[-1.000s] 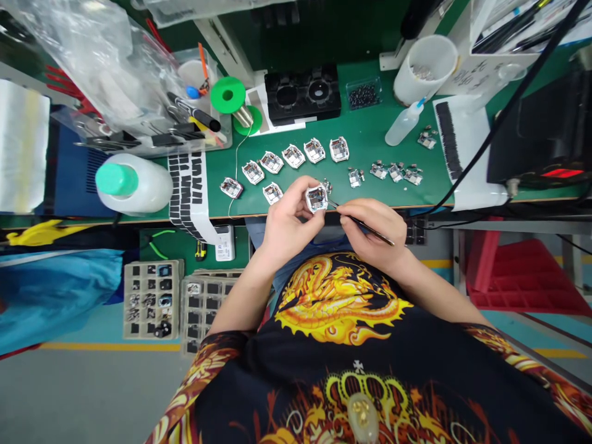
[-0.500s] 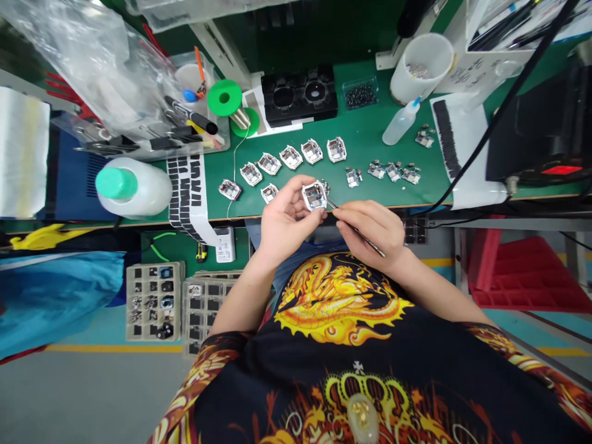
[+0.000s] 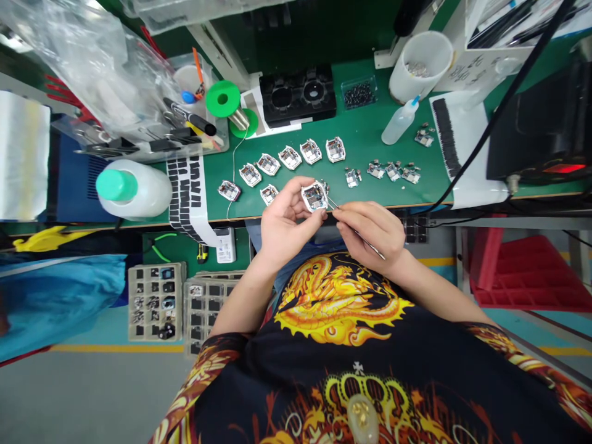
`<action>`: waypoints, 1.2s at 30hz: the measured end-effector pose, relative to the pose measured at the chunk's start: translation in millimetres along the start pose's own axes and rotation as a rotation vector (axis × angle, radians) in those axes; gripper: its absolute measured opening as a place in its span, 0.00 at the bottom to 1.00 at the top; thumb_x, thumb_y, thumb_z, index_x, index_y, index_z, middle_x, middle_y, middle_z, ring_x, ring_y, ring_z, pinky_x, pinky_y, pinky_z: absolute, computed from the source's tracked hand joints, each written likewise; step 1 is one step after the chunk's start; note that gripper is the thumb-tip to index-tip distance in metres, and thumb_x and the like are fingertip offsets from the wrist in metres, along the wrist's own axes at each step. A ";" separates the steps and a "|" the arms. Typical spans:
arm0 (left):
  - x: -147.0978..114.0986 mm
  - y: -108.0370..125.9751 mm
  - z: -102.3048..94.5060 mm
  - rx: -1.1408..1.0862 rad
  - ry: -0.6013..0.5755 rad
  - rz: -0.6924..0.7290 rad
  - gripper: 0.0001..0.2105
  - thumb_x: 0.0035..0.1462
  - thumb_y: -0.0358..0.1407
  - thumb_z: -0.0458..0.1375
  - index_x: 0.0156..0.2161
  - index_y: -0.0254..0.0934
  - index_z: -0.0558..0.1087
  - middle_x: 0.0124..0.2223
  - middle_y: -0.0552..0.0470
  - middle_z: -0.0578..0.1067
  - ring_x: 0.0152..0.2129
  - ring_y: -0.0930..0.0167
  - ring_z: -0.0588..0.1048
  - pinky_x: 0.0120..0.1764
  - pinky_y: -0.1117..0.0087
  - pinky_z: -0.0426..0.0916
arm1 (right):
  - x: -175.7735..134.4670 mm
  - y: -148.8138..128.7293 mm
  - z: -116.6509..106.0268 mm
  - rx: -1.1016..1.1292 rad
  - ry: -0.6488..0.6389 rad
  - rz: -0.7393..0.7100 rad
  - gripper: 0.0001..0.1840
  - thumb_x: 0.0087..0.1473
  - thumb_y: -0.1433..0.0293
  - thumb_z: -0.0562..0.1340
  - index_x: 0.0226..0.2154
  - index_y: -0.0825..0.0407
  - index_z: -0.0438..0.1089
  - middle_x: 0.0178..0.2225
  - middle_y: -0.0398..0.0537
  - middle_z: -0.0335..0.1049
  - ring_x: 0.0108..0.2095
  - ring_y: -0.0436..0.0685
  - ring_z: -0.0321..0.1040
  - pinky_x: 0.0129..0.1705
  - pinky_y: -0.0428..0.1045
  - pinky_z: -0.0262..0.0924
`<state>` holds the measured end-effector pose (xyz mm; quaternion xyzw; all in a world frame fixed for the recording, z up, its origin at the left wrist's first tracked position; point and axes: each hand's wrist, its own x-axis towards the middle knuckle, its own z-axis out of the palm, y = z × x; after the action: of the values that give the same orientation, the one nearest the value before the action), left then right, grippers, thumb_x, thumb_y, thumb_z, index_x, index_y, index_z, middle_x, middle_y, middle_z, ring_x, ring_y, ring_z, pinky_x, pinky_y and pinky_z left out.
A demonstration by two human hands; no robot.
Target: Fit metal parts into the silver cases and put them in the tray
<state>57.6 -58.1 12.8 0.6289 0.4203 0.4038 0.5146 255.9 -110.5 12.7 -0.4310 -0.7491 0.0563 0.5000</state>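
Between the thumb and fingers of my left hand (image 3: 287, 225) is a silver watch case (image 3: 314, 197) with electronic parts showing inside. My right hand (image 3: 372, 233) is closed around thin metal tweezers (image 3: 367, 242), whose tips reach the right side of the case. Whether the tips grip anything is too small to tell. Several similar cases stand in a row on the green bench, among them a case (image 3: 290, 158) behind my left hand. Small circuit boards lie to the right, the nearest being a board (image 3: 352, 177).
A solder spool (image 3: 224, 98), a black fixture (image 3: 298, 95) and a box of small black parts (image 3: 359, 94) stand at the back. To the right are a dropper bottle (image 3: 400, 121) and a white cup (image 3: 422, 65). A green-capped bottle (image 3: 134, 190) stands left. A black cable (image 3: 502, 105) crosses the right side.
Both hands keep their places at the watch case. The tweezer tips look slightly wider apart than before. The whole view has shifted very slightly.
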 end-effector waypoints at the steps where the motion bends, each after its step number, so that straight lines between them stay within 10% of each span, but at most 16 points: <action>1: -0.3 -0.5 0.3 0.010 0.001 0.002 0.24 0.65 0.38 0.65 0.64 0.50 0.67 0.48 0.52 0.81 0.37 0.70 0.82 0.38 0.67 0.83 | -0.2 0.0 0.0 -0.002 0.003 0.002 0.19 0.67 0.74 0.66 0.58 0.46 0.75 0.47 0.51 0.85 0.44 0.57 0.83 0.44 0.54 0.80; 16: 2.2 -15.7 3.6 -0.041 0.067 0.255 0.25 0.65 0.35 0.71 0.65 0.46 0.73 0.45 0.55 0.80 0.34 0.76 0.82 0.38 0.77 0.79 | -3.5 -5.1 5.2 -0.015 0.064 0.049 0.16 0.65 0.76 0.68 0.54 0.51 0.78 0.46 0.55 0.85 0.43 0.59 0.83 0.45 0.55 0.80; 36: -0.7 -20.2 11.3 -0.024 0.137 0.248 0.24 0.65 0.38 0.71 0.64 0.46 0.74 0.44 0.55 0.83 0.34 0.76 0.84 0.38 0.77 0.82 | -5.5 1.3 19.8 0.002 0.122 0.084 0.13 0.68 0.75 0.67 0.53 0.48 0.78 0.45 0.52 0.86 0.43 0.58 0.84 0.45 0.55 0.79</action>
<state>65.7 -59.9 -8.8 0.6406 0.3687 0.5113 0.4385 241.6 -106.7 -1.6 -0.4644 -0.6983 0.0516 0.5422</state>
